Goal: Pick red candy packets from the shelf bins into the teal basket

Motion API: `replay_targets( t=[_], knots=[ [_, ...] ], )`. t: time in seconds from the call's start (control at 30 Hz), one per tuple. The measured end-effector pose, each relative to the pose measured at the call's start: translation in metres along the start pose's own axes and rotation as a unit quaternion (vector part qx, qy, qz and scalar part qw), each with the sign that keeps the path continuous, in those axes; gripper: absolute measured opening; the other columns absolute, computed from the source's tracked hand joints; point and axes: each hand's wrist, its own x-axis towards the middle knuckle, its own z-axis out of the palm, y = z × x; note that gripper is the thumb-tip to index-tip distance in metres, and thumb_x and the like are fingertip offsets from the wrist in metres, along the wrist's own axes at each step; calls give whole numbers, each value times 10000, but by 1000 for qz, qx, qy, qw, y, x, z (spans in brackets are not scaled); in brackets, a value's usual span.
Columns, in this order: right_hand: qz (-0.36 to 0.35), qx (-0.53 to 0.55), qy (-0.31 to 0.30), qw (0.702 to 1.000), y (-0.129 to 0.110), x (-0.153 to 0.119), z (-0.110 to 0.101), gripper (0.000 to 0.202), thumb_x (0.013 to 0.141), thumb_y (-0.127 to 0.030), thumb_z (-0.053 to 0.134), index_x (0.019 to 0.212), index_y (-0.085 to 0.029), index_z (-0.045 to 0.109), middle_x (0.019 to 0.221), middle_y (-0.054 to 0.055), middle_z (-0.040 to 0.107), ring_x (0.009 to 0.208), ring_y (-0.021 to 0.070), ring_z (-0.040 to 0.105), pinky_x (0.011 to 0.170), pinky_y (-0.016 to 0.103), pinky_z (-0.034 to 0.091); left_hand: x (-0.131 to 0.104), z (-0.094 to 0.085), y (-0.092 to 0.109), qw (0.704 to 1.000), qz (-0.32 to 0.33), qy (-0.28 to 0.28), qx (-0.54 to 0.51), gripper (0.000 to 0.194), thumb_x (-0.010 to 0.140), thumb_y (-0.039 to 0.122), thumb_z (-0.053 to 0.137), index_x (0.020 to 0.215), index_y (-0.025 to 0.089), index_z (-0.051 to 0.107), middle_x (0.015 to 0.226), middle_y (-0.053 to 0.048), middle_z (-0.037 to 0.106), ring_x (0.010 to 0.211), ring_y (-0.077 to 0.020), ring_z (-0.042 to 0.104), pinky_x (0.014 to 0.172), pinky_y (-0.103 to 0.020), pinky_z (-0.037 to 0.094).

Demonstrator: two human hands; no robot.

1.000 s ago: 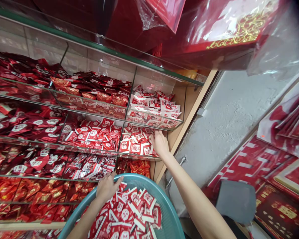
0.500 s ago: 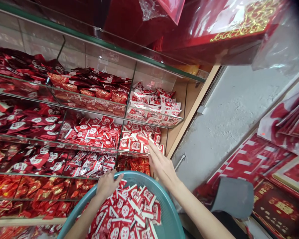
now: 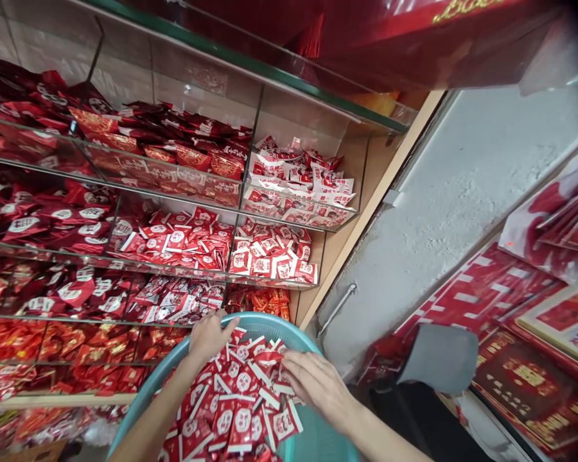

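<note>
Right now the red packet (image 3: 268, 358) is at your R hand (image 3: 318, 388) fingertips, just over the pile (image 3: 238, 417) in the basket (image 3: 274, 322). It lies on the L side of that hand, long axis approx. crosswise in view, roughly in line w/ your fingers. R is clearly the nearer hand. Can't tell if R is pinching it or only touching; fingers are together, pointing L. Your L hand (image 3: 210, 337) is grasping the basket's rim on the far L side, thumb toward the inside, up & L of the packet.

Pile fills the mid & L of the basket; R side shows bare wall, w/ your R wrist over it. Shelf bin (image 3: 274, 253) w/ similar packets is beyond the rim, up from both hands; its clear front lip stands between. Wood side panel (image 3: 366, 208) bounds it on the R, then grey wall (image 3: 428, 186). Grey seat (image 3: 438, 359) is off R, well apart. Nothing visibly blocks R from the pile.
</note>
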Motion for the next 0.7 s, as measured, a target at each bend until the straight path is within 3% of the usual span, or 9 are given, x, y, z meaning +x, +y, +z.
replay_targets(
  t=[0.2, 0.37, 0.47, 0.6, 0.7],
  knots=[
    [86, 13, -91, 992, 9, -23, 16, 175, 887, -146, 422, 1032, -161, 520, 957, 68, 623, 869, 159, 574, 745, 298, 482, -1, -2, 2, 1000, -1, -4, 1, 533, 813, 596, 302, 940, 177, 605, 938, -105, 665, 885, -240, 608, 755, -313, 408],
    [138, 3, -142, 980, 18, -14, 20, 121, 897, -180, 408, 940, -194, 520, 903, 38, 597, 825, 155, 552, 742, 308, 465, -1, -4, 3, 1000, -4, -10, 6, 523, 811, 590, 318, 955, 177, 604, 932, -105, 668, 887, -239, 609, 756, -311, 409],
    [139, 2, -148, 979, 21, -2, 28, 135, 899, -166, 392, 943, -196, 516, 885, 30, 589, 822, 156, 544, 747, 303, 460, 0, -3, 2, 1000, -2, -3, 4, 537, 814, 593, 304, 968, 173, 601, 948, -107, 666, 899, -243, 606, 751, -310, 411],
    [103, -28, -150, 983, 24, 14, 45, 280, 890, -130, 392, 1160, -181, 446, 910, 38, 587, 851, 162, 546, 782, 306, 461, 0, -1, 1, 1000, 0, -1, 1, 555, 817, 596, 293, 986, 166, 601, 980, -117, 659, 906, -242, 605, 747, -306, 412],
    [52, -48, -173, 982, 27, 20, 58, 242, 874, -149, 448, 1111, -180, 486, 949, 42, 586, 872, 168, 546, 792, 307, 467, -1, -1, 1, 1000, -7, -3, -1, 546, 815, 593, 304, 984, 170, 605, 966, -116, 662, 901, -242, 606, 755, -308, 409]
  ],
)
